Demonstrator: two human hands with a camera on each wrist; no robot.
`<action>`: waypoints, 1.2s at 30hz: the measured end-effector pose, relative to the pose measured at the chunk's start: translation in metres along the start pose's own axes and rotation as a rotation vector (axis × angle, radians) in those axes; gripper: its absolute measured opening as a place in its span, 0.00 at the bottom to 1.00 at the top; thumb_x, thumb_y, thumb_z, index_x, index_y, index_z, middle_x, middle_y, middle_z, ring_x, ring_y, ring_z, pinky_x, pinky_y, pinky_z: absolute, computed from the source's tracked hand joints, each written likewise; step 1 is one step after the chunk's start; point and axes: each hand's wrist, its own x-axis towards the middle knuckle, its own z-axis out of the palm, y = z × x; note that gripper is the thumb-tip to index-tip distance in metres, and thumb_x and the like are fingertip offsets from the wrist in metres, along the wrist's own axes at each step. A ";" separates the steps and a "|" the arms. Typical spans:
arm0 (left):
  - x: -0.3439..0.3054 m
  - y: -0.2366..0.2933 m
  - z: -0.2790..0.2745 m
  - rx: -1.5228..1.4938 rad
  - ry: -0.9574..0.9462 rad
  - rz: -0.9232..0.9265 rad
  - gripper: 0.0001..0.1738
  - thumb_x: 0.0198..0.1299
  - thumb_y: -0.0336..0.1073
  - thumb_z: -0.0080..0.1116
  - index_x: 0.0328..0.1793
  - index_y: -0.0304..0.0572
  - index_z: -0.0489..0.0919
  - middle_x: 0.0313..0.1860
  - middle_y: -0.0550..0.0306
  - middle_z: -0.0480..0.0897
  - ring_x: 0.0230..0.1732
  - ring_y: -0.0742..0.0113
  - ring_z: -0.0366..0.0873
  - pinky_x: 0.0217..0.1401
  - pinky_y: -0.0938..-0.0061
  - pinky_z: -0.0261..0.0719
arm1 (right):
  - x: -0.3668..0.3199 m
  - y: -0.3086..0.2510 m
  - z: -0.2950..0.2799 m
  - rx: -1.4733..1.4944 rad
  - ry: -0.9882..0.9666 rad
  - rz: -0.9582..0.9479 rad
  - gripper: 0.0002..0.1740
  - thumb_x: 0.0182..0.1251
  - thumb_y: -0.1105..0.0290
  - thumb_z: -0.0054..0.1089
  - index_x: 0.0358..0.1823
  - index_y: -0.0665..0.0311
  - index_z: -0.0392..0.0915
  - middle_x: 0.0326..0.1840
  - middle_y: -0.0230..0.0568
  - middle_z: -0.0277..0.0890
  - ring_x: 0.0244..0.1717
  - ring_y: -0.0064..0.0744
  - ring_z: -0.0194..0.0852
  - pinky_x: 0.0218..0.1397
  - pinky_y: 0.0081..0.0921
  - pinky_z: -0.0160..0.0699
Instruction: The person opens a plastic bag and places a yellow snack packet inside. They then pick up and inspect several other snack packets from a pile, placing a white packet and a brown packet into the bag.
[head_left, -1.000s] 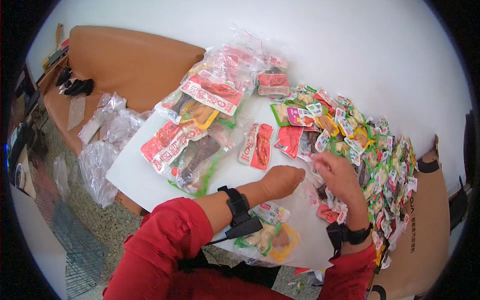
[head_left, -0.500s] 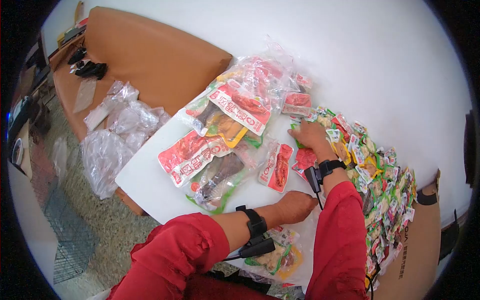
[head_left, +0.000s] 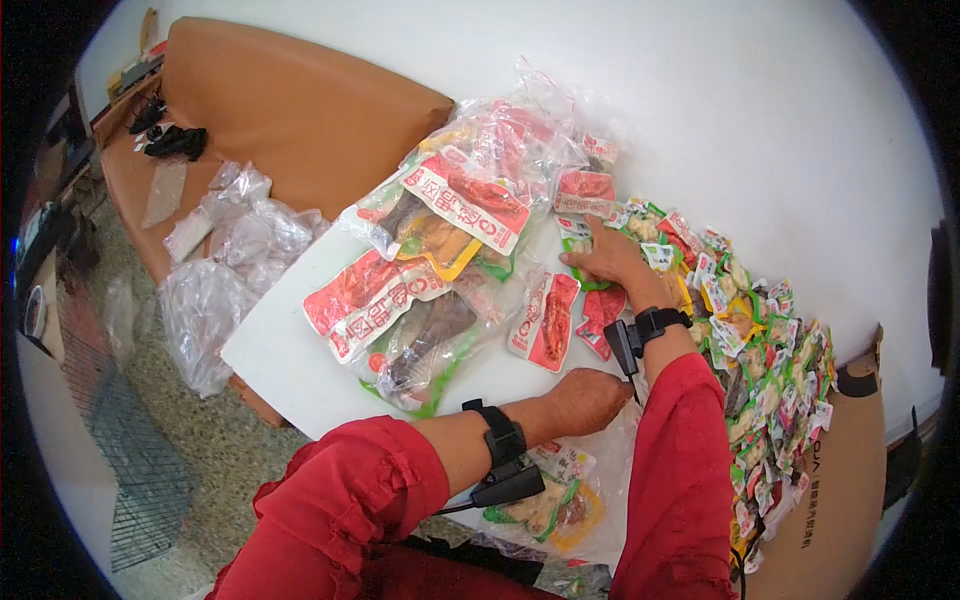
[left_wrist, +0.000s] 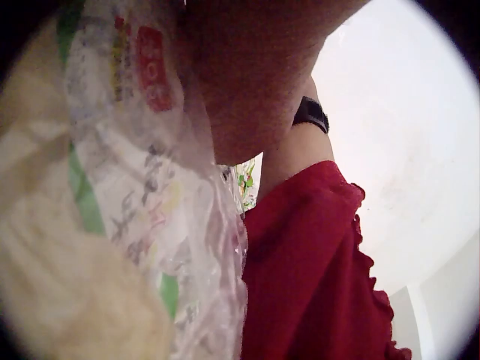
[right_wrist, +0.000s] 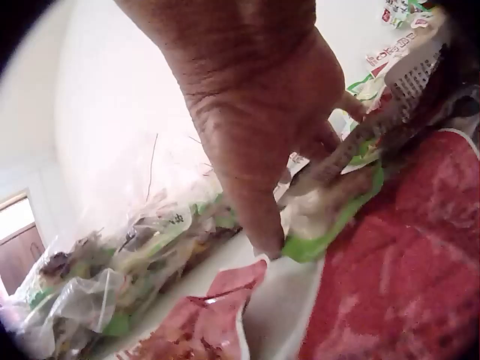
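Observation:
My left hand [head_left: 590, 402], its fingers curled, holds the rim of a clear plastic bag [head_left: 612, 455] at the front of the white table. Inside that bag lie green- and yellow-edged food packets [head_left: 548, 510]; its printed side fills much of the left wrist view. Farther back, my right hand [head_left: 612, 255] reaches down onto a green-edged food packet [right_wrist: 330, 225], thumb on the near side and fingers on the far side. Two red packets lie just in front: one with a white border [head_left: 545, 322], the other darker red [head_left: 600, 315].
Filled clear bags of packets [head_left: 430, 280] are piled on the table's left part. A long heap of small packets [head_left: 760, 350] runs down the right, beside a cardboard box [head_left: 825, 480]. Crumpled clear bags [head_left: 230, 270] lie on the brown couch [head_left: 300, 90] at left.
My right hand has moved from beside the left hand back and left to the green-edged packet. My left hand stays at the bag's rim. The head view has shifted somewhat.

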 end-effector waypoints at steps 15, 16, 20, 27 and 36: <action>0.000 0.003 -0.005 0.005 -0.041 -0.002 0.08 0.53 0.35 0.47 0.31 0.37 0.72 0.29 0.46 0.76 0.34 0.48 0.75 0.35 0.58 0.73 | -0.043 -0.013 0.004 -0.328 0.027 -0.324 0.11 0.48 0.75 0.48 0.35 0.69 0.69 0.36 0.55 0.73 0.38 0.50 0.73 0.38 0.40 0.71; 0.000 0.004 -0.006 -0.008 -0.042 -0.010 0.08 0.53 0.35 0.47 0.31 0.37 0.72 0.29 0.46 0.76 0.35 0.47 0.75 0.36 0.58 0.73 | -0.047 -0.011 0.003 -0.318 0.037 -0.344 0.08 0.50 0.75 0.47 0.33 0.68 0.69 0.35 0.55 0.73 0.37 0.50 0.72 0.38 0.40 0.71; -0.001 0.009 -0.010 -0.061 -0.061 0.033 0.11 0.57 0.38 0.45 0.31 0.38 0.72 0.30 0.46 0.76 0.34 0.48 0.75 0.36 0.57 0.72 | -0.066 -0.003 -0.011 -0.158 0.249 -0.432 0.06 0.50 0.74 0.47 0.30 0.66 0.67 0.36 0.53 0.71 0.38 0.51 0.70 0.38 0.43 0.67; 0.007 -0.007 0.008 -0.543 0.035 -0.105 0.09 0.63 0.38 0.41 0.37 0.40 0.67 0.23 0.55 0.71 0.25 0.68 0.72 0.27 0.72 0.71 | -0.144 -0.003 -0.057 0.331 0.736 -0.132 0.10 0.58 0.70 0.50 0.37 0.70 0.71 0.30 0.45 0.74 0.30 0.42 0.73 0.35 0.29 0.71; 0.009 -0.003 -0.013 -1.295 -0.109 -0.403 0.22 0.61 0.48 0.46 0.54 0.40 0.70 0.38 0.62 0.77 0.34 0.75 0.75 0.36 0.80 0.73 | -0.238 0.016 0.000 1.592 0.723 0.163 0.11 0.61 0.69 0.53 0.43 0.67 0.73 0.39 0.34 0.76 0.38 0.21 0.73 0.42 0.21 0.72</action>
